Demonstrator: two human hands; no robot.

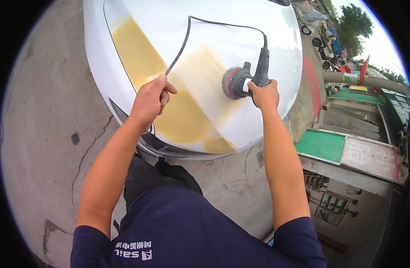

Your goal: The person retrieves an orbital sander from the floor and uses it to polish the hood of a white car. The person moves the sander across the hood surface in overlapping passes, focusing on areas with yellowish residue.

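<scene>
Head view, and the right hand (264, 93) is wrapped around the dark grey and black plastic power sander (261, 67), thumb along the near side of the body; most of the fingers are hidden behind it. Just left of that grip sits the round sanding pad (229, 83) with its reddish edge, close over the curved white car panel (276, 40); whether it presses flat, I can't tell. Beyond the knuckles, the long handle points away, and out of its end runs the thin black rubbery cable (186, 38), looping left and back to the left hand (151, 99), which has it pinched between thumb and forefinger, well apart from the tool.

Now, handling! This sander looks fairly hefty, with the weight likely bunched in the head, so holding close to it, as here, should steady it better than a far-end grip. The casing seems stiff, the cable springy and light; a loose pinch should be plenty. Left of the pad and nearer the body spreads the smooth tan filler patch (178, 120), probably dusty and slick, and a tilted pad edge could gouge it.
</scene>
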